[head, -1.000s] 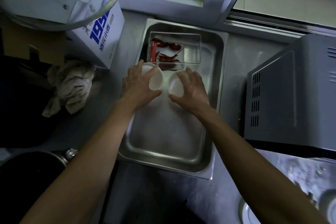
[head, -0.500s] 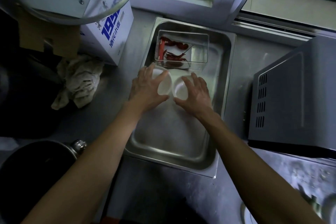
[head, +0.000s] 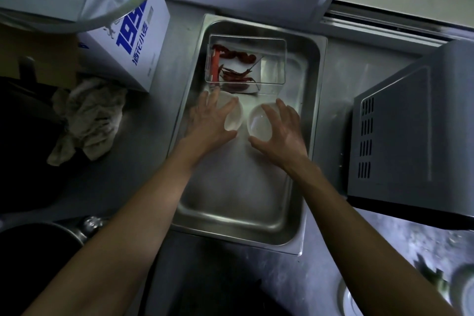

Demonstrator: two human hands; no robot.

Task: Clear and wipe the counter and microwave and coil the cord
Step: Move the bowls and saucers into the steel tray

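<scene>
Two bowls: small white left bowl [head: 232, 117] and right bowl [head: 259, 123], side by side inside steel tray [head: 314, 110], just in front of clear box [head: 272, 64] of dried chillies [head: 234, 55].
Left hand [head: 207, 123]: fingers curled over left bowl's rim, gripping.
Right hand [head: 282, 131]: fingers arched round right bowl, gripping.
Purpose, judged: small items gathered in tray so counter [head: 143, 161] can be wiped.
Microwave [head: 410, 136]: right of tray, vented side facing it.
Rag [head: 87, 115]: crumpled left of tray, unused.
Cord: not visible.
</scene>
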